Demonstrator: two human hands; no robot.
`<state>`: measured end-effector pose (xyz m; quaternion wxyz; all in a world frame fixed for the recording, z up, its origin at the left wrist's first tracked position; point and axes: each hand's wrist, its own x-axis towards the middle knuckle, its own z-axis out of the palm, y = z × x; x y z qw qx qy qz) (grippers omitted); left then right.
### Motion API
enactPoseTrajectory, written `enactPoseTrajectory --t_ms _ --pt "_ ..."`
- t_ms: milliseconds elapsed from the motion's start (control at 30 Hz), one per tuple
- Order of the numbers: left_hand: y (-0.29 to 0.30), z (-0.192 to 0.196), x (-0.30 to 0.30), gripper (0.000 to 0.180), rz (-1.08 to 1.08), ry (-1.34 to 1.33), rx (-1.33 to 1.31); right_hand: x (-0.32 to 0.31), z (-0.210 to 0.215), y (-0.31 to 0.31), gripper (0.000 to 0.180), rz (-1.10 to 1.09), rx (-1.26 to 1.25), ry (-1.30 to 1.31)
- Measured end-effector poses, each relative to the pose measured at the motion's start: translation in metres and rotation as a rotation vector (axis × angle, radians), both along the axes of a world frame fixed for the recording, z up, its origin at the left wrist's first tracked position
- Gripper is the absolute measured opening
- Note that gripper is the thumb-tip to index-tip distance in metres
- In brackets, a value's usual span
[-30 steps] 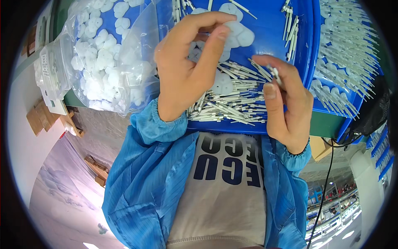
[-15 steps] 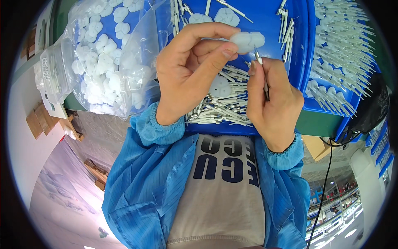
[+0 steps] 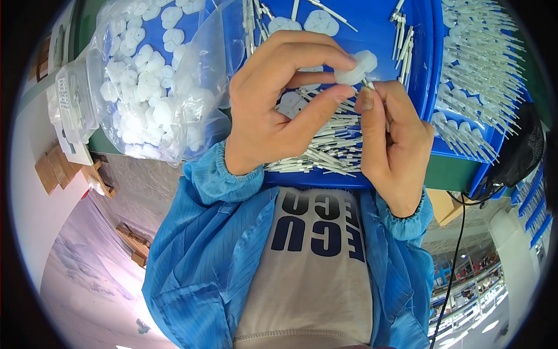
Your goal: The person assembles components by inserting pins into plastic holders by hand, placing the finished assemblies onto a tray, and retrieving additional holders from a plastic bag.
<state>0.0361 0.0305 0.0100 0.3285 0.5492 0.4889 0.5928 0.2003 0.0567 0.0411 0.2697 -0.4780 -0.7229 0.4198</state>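
My left hand (image 3: 264,110) curls its fingers around a white lobed plastic disc (image 3: 350,74). The index fingertip touches the disc's upper side, while the thumb tip is just below its edge. My right hand (image 3: 395,142) pinches a thin white stick (image 3: 367,85) between thumb and index finger. The stick's upper end meets the disc's underside; whether it sits in a hole is hidden. Under both hands, a blue tray (image 3: 372,35) holds a heap of similar white sticks with metal ends (image 3: 331,145) and a few loose discs (image 3: 321,22).
At left lies a clear plastic bag (image 3: 197,99) full of white discs (image 3: 148,81). On the right, another blue tray (image 3: 494,145) holds rows of discs with sticks (image 3: 482,64) attached. Beside it are a black mesh bag (image 3: 523,145) and a hanging black cable (image 3: 462,232).
Both hands have shifted slightly right. The disc has tilted and turned, the left thumb has come off it, and the stick's end has moved from just below the disc to meet it.
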Motion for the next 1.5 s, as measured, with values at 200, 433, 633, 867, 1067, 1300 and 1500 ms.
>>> enactPoseTrajectory --t_ms 200,433,633,867,1067,1300,1500 --pt "-0.003 -0.001 0.001 0.022 0.003 -0.103 -0.001 0.0 0.004 -0.003 0.004 0.0 0.003 0.017" --pt "-0.003 0.002 0.0 0.021 0.019 0.055 0.024 0.0 0.0 0.002 0.005 0.008 0.073 0.027" --pt "-0.008 0.003 -0.002 0.027 0.066 0.024 0.048 -0.001 0.006 0.006 0.006 0.106 0.02 0.09" --pt "-0.006 -0.001 -0.006 0.03 -0.042 -0.248 0.045 -0.005 0.008 0.006 0.006 0.199 -0.085 0.18" --pt "-0.004 -0.003 -0.004 0.031 -0.035 -0.222 0.051 -0.006 0.001 0.007 0.007 0.19 -0.045 0.212" --pt "-0.005 -0.003 -0.005 0.03 -0.051 -0.222 0.028 -0.005 -0.001 0.005 0.008 0.18 -0.06 0.222" --pt "-0.005 -0.003 -0.004 0.03 -0.026 -0.21 0.022 -0.005 -0.002 0.006 0.009 0.179 -0.048 0.222"
